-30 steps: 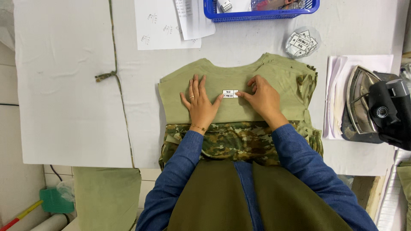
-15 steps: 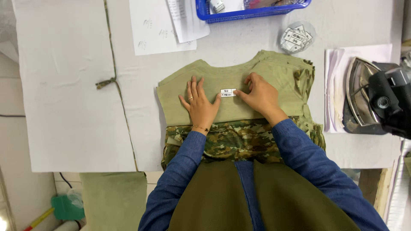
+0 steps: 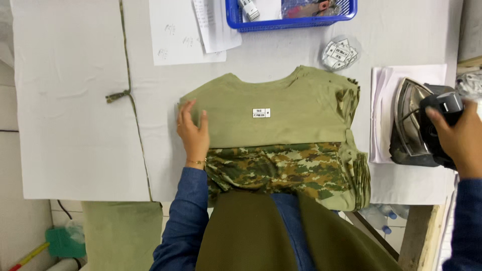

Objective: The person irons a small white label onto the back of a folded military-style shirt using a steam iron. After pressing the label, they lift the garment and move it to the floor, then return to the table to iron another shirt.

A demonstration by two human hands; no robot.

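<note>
The left hand (image 3: pixel 193 131) lies flat, palm down, fingers (image 3: pixel 187 111) spread and gripping nothing, on the left edge of the olive shirt (image 3: pixel 281 123). The shirt lies folded at the middle of the white surface (image 3: pixel 75 100), camouflage fabric (image 3: pixel 281 168) showing along its lower part and a small white label (image 3: pixel 261 113) on its chest. The right arm stretches out sideways to the right, where the right hand (image 3: pixel 459 138) has its fingers curled around the dark handle of the iron (image 3: pixel 414 128), which stands on white paper (image 3: pixel 386 90).

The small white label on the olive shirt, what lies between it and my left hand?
Head view: only bare olive shirt fabric lies between the small white label and the left hand.
</note>
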